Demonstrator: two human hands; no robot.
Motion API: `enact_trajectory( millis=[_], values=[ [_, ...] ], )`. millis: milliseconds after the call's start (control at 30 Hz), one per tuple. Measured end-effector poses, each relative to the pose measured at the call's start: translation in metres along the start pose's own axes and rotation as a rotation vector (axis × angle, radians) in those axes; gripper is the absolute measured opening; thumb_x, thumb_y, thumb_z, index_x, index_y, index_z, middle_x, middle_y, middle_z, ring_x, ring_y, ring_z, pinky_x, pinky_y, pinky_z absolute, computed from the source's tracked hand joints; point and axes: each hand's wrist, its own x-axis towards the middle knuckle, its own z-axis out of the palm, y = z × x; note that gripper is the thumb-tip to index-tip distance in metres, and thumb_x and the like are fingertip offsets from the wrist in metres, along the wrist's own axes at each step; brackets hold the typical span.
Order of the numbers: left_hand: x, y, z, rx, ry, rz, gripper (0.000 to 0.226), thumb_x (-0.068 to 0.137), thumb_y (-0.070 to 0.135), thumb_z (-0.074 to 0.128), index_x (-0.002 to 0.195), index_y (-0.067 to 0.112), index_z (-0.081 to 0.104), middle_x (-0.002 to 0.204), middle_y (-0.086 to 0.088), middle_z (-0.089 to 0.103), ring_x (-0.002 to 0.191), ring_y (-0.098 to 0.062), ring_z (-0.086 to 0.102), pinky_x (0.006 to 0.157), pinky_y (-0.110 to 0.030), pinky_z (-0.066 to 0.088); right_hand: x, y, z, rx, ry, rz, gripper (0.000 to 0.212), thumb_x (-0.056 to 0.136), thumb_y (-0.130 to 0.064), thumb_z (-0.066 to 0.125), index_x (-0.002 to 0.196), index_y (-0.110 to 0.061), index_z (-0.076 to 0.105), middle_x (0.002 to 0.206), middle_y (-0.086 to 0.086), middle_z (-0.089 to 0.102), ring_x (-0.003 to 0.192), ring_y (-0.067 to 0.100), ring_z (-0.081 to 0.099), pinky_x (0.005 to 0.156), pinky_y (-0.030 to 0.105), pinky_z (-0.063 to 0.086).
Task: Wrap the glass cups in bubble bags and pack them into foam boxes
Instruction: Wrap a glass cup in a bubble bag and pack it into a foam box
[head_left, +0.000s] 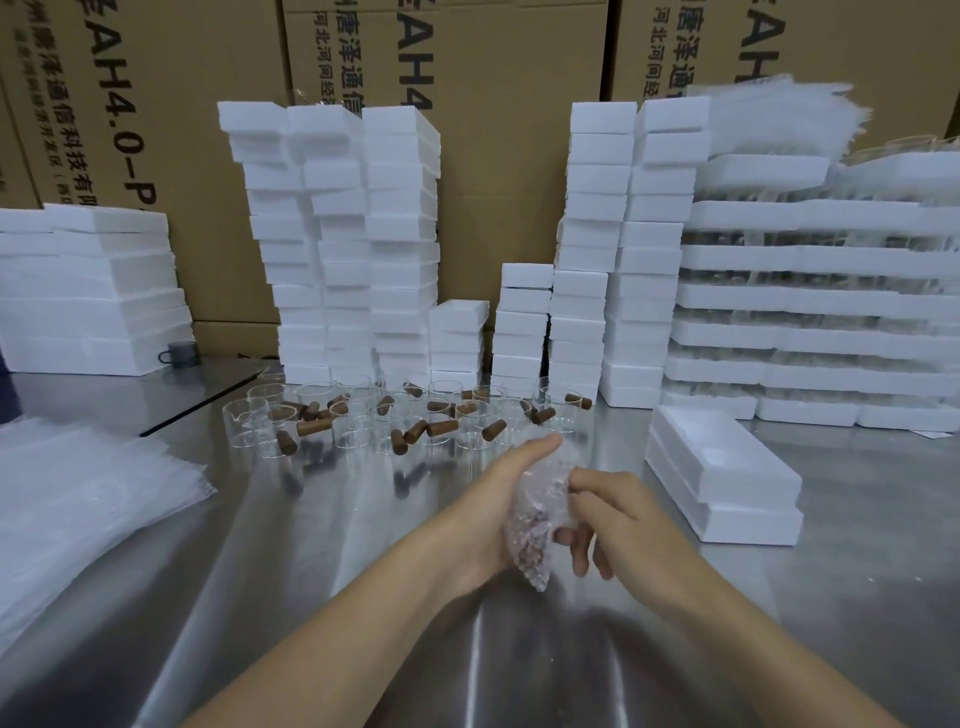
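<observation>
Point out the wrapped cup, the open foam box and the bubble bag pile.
wrapped cup (535, 525), head view, wrap's middle
open foam box (763, 467), head view, top rim
bubble bag pile (78, 493), head view, top bag

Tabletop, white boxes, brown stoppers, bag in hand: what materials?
Tabletop: metal, likely brushed stainless steel; grey sheen with streaky reflections.
White boxes: expanded foam by the look; matte white, thick walls.
Brown stoppers: wood or cork; matte brown, too small to tell which.
Bubble bag: clear plastic bubble film; dimpled and translucent.
</observation>
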Motion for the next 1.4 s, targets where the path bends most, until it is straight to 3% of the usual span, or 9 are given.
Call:
enact_trajectory(
  millis=[200,367,633,733,800,967,1100,1300,1400],
  values=[
    [-0.001,0.011,-0.016,0.258,0.167,-0.007,0.064,0.066,0.068,0.079,0.119,0.034,0.075,0.105,0.003,0.079,0.086,-0.015,0.070,0.073,-0.034,0.046,-0.001,0.005,0.006,0.031,0.109,-0.036,0.045,0.087,-0.024,0.052,0.105,-0.063,0.064,0.106,-0.027,0.069,0.084,0.005,0.065,0.072,0.019,0.052],
    [-0.009,0.019,-0.027,0.337,0.119,0.124,0.085,0.068,0.057,0.096,0.141,0.033,0.061,0.130,-0.002,0.077,0.127,-0.036,0.068,0.091,-0.040,0.050,0.001,0.005,0.001,0.090,0.297,-0.072,0.039,0.099,-0.005,0.064,0.122,-0.036,0.066,0.127,-0.018,0.065,0.091,0.004,0.071,0.068,0.015,0.055],
    [-0.001,0.008,-0.034,0.540,0.229,0.184,0.033,0.076,0.036,0.097,0.105,0.035,0.082,0.105,0.013,0.083,0.097,-0.001,0.077,0.076,-0.013,0.054,0.010,0.023,-0.022,-0.197,0.455,-0.056,0.031,0.094,-0.025,0.074,0.118,-0.042,0.064,0.126,-0.019,0.060,0.084,-0.001,0.067,0.070,0.011,0.046],
    [0.005,0.008,-0.041,0.473,0.383,0.274,0.047,0.072,0.031,0.100,0.113,0.031,0.077,0.104,0.017,0.082,0.096,0.000,0.076,0.080,-0.017,0.055,0.014,0.034,-0.045,-0.426,0.543,0.038,0.044,0.094,-0.025,0.072,0.135,-0.034,0.060,0.147,-0.011,0.047,0.073,0.002,0.067,0.079,0.028,0.045],
    [0.008,0.009,-0.045,0.439,0.453,0.335,0.057,0.070,0.032,0.101,0.119,0.031,0.073,0.105,0.019,0.081,0.097,0.000,0.076,0.077,-0.014,0.055,0.013,0.040,-0.056,-0.558,0.572,0.150,0.049,0.095,-0.028,0.070,0.142,-0.033,0.055,0.157,-0.009,0.040,0.096,0.016,0.069,0.084,0.038,0.047],
    [0.007,0.014,-0.048,0.351,0.539,0.429,0.057,0.069,0.028,0.102,0.117,0.031,0.072,0.106,0.013,0.081,0.100,-0.006,0.076,0.085,-0.021,0.058,0.011,0.046,-0.069,-0.680,0.567,0.346,0.047,0.097,-0.030,0.061,0.143,-0.033,0.049,0.144,-0.001,0.054,0.113,0.030,0.061,0.078,0.040,0.045],
    [0.002,0.021,-0.045,0.260,0.552,0.506,0.047,0.074,0.030,0.099,0.111,0.035,0.070,0.097,0.027,0.077,0.083,0.013,0.071,0.063,-0.004,0.051,0.009,0.047,-0.074,-0.668,0.578,0.377,0.038,0.097,-0.019,0.055,0.133,-0.034,0.055,0.127,-0.004,0.065,0.106,0.027,0.062,0.086,0.046,0.056],
    [-0.008,0.033,-0.038,0.177,0.607,0.625,0.043,0.076,0.046,0.095,0.103,0.046,0.062,0.092,0.046,0.069,0.088,0.023,0.065,0.077,-0.007,0.052,0.015,0.040,-0.069,-0.480,0.628,0.140,0.037,0.091,-0.010,0.061,0.117,-0.036,0.060,0.104,-0.010,0.071,0.079,0.010,0.064,0.064,0.029,0.044],
    [-0.011,0.038,-0.037,0.122,0.701,0.665,0.052,0.075,0.053,0.094,0.116,0.042,0.064,0.112,0.026,0.074,0.102,0.007,0.069,0.085,-0.022,0.055,0.014,0.033,-0.057,-0.417,0.471,0.025,0.042,0.088,-0.012,0.064,0.112,-0.046,0.059,0.098,-0.019,0.065,0.077,0.003,0.062,0.061,0.024,0.043]
  ],
)
